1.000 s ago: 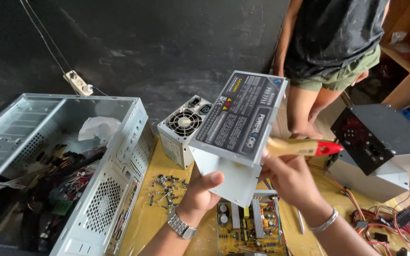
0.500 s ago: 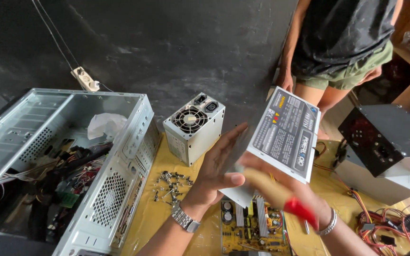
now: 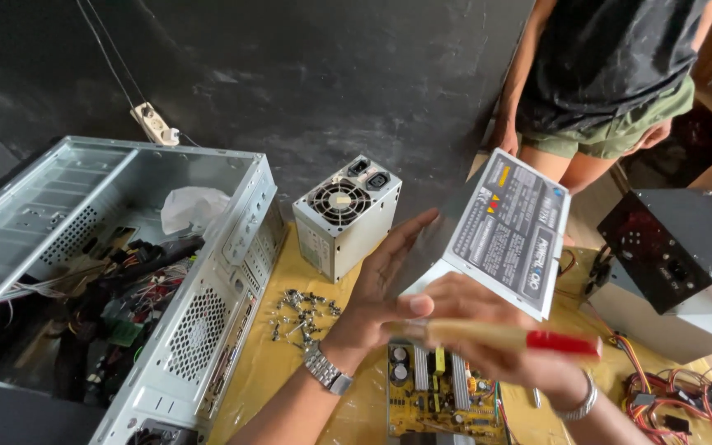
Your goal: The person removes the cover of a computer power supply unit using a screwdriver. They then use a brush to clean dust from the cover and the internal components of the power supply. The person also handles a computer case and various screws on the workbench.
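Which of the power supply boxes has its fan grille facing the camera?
The silver box standing beside the open case; the black box at right shows no fan.

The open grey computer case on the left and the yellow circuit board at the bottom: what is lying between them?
In the head view, a small heap of loose metal screws lies on the yellow table cover between the computer case and the circuit board.
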